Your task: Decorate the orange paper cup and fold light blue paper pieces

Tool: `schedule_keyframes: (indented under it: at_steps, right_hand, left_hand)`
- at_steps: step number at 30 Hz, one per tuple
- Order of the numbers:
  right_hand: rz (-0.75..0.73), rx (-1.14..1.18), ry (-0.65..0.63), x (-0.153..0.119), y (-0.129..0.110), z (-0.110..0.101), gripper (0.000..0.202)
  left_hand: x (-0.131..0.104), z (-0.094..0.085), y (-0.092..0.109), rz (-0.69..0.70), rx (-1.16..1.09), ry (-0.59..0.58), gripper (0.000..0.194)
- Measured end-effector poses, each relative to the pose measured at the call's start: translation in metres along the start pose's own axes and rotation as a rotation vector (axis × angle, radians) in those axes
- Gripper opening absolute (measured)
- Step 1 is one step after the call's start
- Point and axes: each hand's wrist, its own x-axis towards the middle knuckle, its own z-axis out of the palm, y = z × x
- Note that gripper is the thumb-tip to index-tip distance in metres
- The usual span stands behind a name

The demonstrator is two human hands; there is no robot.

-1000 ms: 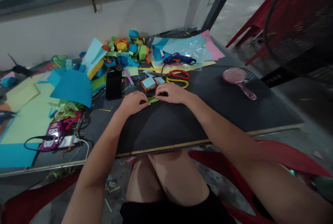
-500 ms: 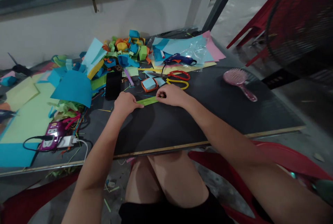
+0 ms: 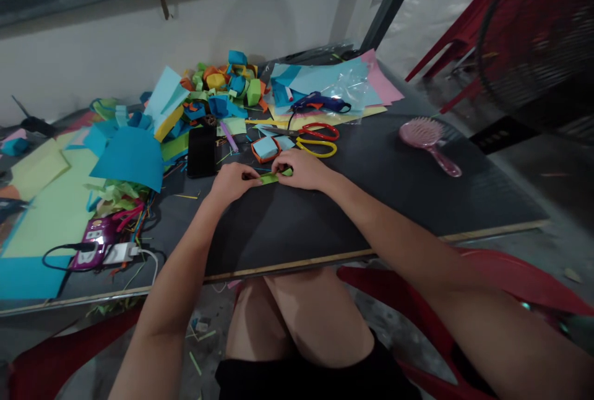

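A narrow green paper strip (image 3: 269, 178) lies low over the dark tabletop, pinched between my two hands. My left hand (image 3: 233, 182) is closed on its left end. My right hand (image 3: 299, 169) grips the right part, with a bit of green showing among the fingers. Parts of the strip are hidden by my fingers. Just beyond sits a small orange paper box (image 3: 266, 149) with light blue paper in it. Scissors (image 3: 317, 147) with one red and one yellow handle lie right behind my right hand.
A black phone (image 3: 202, 151) and a purple stick (image 3: 229, 137) lie beyond my left hand. Folded paper pieces (image 3: 216, 82) are heaped at the back, near a blue glue gun (image 3: 320, 103). A pink hairbrush (image 3: 429, 140) rests at right, a purple power strip (image 3: 95, 242) at left.
My hands have come closer together on the strip, so less green shows between them. My left hand has shifted rightward and its fingers have curled in.
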Motion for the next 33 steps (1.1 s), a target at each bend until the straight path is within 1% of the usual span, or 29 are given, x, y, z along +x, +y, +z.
schedule_keyframes:
  at_steps: [3,5,8,10,12,14,16,18,19,22,26,28,30,33]
  right_hand:
    - [0.031,0.067,-0.015,0.001,0.001,-0.001,0.016]
    - [0.051,0.099,-0.028,0.001,0.001,-0.004,0.016]
    - [0.050,0.128,-0.040,0.000,0.001,-0.006,0.017]
    - [0.023,0.156,-0.012,0.000,0.001,-0.004,0.016]
    - [-0.026,0.189,0.026,-0.001,0.003,-0.001,0.016]
    - [-0.098,0.206,0.056,-0.001,0.005,0.001,0.017]
    - [-0.173,0.188,0.064,-0.002,0.007,0.001,0.016]
    - [-0.206,0.137,0.041,-0.002,0.010,-0.001,0.014]
    - [-0.202,0.114,0.013,-0.002,0.012,-0.002,0.013]
    - [-0.157,0.108,-0.058,-0.002,0.015,-0.005,0.014]
    - [-0.093,0.180,-0.063,0.000,0.013,-0.004,0.016]
    - [-0.029,0.190,-0.053,0.000,0.010,-0.004,0.017]
    - [0.067,0.182,-0.040,0.001,0.007,-0.005,0.018]
    - [0.208,0.151,-0.047,0.001,0.003,-0.009,0.022]
  left_hand:
    - [0.004,0.001,-0.003,-0.031,-0.074,-0.031,0.019]
    - [0.006,0.000,-0.003,-0.045,-0.080,-0.050,0.020]
    - [0.006,-0.002,-0.002,-0.022,-0.048,-0.063,0.019]
    - [0.004,-0.002,-0.002,0.015,-0.022,-0.066,0.019]
    - [0.003,-0.001,-0.003,0.096,0.012,-0.058,0.015]
    - [0.002,-0.001,-0.004,0.231,0.066,-0.037,0.009]
    - [0.001,-0.001,-0.005,0.361,0.115,-0.015,0.010]
    - [0.001,-0.002,-0.006,0.413,0.131,0.011,0.004]
    - [0.001,-0.003,-0.007,0.415,0.125,0.023,0.004]
    - [0.001,-0.005,-0.010,0.395,0.094,0.020,0.020]
    - [0.003,-0.007,-0.018,0.364,0.030,-0.048,0.022]
    - [0.004,-0.008,-0.020,0.317,-0.020,-0.061,0.021]
    - [0.005,-0.009,-0.021,0.250,-0.061,-0.064,0.020]
    - [0.004,-0.010,-0.017,0.153,-0.049,-0.048,0.019]
